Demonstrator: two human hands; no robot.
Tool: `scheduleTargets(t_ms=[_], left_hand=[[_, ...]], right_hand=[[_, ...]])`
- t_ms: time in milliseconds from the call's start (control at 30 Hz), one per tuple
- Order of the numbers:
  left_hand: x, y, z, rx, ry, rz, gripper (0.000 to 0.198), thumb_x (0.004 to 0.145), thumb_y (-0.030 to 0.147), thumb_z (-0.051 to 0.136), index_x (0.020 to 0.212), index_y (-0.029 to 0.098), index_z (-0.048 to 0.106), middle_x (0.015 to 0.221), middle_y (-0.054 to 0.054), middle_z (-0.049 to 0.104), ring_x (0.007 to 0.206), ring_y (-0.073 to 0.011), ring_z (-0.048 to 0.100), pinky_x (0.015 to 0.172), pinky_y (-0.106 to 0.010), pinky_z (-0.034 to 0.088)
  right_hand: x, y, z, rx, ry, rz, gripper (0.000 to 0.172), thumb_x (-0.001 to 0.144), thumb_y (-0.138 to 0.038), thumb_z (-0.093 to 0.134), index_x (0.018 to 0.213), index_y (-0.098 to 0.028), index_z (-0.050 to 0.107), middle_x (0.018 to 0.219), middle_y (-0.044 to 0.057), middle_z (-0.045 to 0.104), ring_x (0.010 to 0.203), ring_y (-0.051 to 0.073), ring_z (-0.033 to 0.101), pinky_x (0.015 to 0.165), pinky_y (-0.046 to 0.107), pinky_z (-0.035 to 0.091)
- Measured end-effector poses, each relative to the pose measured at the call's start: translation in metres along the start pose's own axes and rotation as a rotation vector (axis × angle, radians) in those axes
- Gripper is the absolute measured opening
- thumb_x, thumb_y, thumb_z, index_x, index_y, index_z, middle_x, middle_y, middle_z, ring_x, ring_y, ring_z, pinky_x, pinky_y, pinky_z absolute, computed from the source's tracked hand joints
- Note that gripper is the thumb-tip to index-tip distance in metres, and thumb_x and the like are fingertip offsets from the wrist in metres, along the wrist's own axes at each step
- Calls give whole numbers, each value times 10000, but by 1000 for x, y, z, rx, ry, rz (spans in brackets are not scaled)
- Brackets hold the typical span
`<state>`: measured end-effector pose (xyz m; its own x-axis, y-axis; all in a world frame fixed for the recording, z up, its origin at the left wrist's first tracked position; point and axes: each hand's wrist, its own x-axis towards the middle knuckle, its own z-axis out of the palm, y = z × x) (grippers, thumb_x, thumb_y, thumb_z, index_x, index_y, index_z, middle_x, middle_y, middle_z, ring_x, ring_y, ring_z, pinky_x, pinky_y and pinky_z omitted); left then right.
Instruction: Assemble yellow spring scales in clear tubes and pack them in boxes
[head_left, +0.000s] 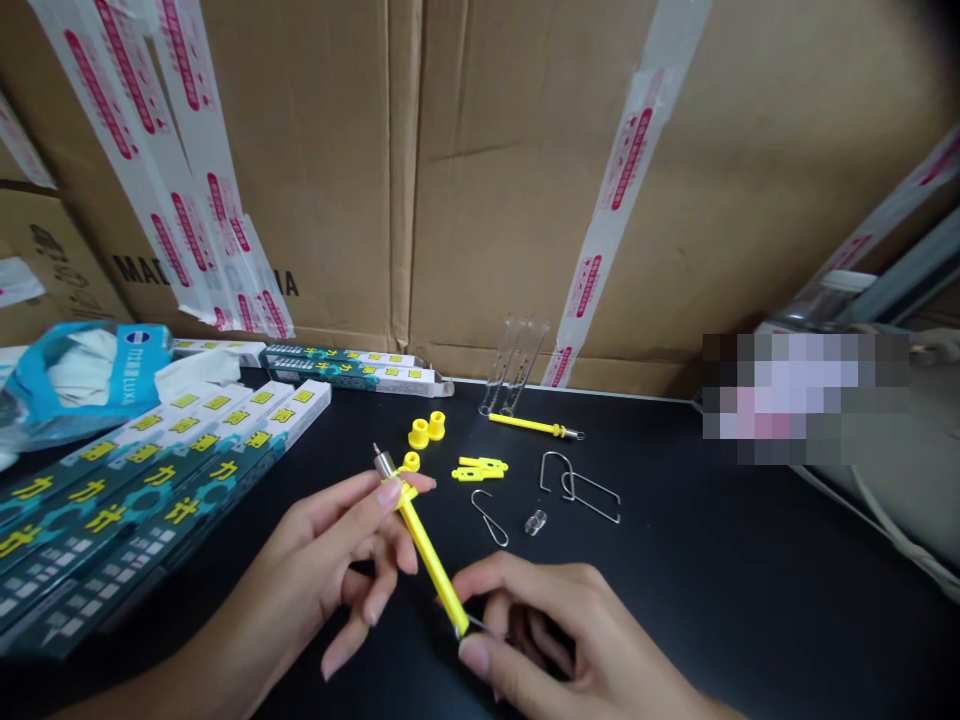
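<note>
My left hand (349, 540) pinches a yellow plastic rod (431, 560) near its upper end, where a silver metal cap with a threaded tip sticks out. Slanting down to the right, the rod reaches the fingers of my right hand (555, 630). Those fingers are closed on a thin metal wire (484, 626) at the rod's lower end; most of the wire is hidden. Beyond my hands lie yellow plastic caps (419, 433), flat yellow pieces (480, 468), a metal hook (491, 518), a small coil spring (535, 522) and bent wire pieces (592, 497).
Another yellow rod (525, 424) lies near several clear tubes (514, 365) at the back. Printed narrow boxes (150, 480) are lined up at left, beside a blue tissue pack (112, 370). Large taped cardboard boxes (487, 200) stand behind the black table (712, 560).
</note>
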<state>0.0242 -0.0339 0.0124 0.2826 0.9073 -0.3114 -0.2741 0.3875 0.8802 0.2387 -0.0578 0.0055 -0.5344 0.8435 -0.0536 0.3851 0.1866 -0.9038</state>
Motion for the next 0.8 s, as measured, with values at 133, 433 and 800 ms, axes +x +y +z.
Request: scheduleTargets(t_ms=[133, 433, 800], left_hand=[[-7, -3, 0, 139, 44, 79, 480, 796, 568, 746, 1126, 220, 742, 644, 56, 546, 316, 14, 360, 283, -72, 270], [-5, -2, 0, 153, 74, 143, 405, 746, 530, 788, 949, 180, 818, 967, -93, 710, 397, -39, 486, 337, -168, 400], [0, -5, -1, 130, 120, -5, 483, 753, 608, 759, 950, 168, 736, 553, 48, 556, 381, -44, 414, 319, -108, 311]], right_hand=[[-2, 0, 0, -97, 25, -132, 150, 855, -283, 698, 973, -194, 725, 715, -12, 622, 597, 112, 544, 568, 205, 435], [2, 4, 0, -173, 46, -306, 79, 885, -239, 690, 936, -193, 728, 775, 24, 701, 690, 143, 625, 650, 236, 490], [2, -4, -5, -174, 0, -482, 294, 978, -366, 597, 840, -182, 780, 871, 85, 771, 782, 171, 701, 737, 261, 557]])
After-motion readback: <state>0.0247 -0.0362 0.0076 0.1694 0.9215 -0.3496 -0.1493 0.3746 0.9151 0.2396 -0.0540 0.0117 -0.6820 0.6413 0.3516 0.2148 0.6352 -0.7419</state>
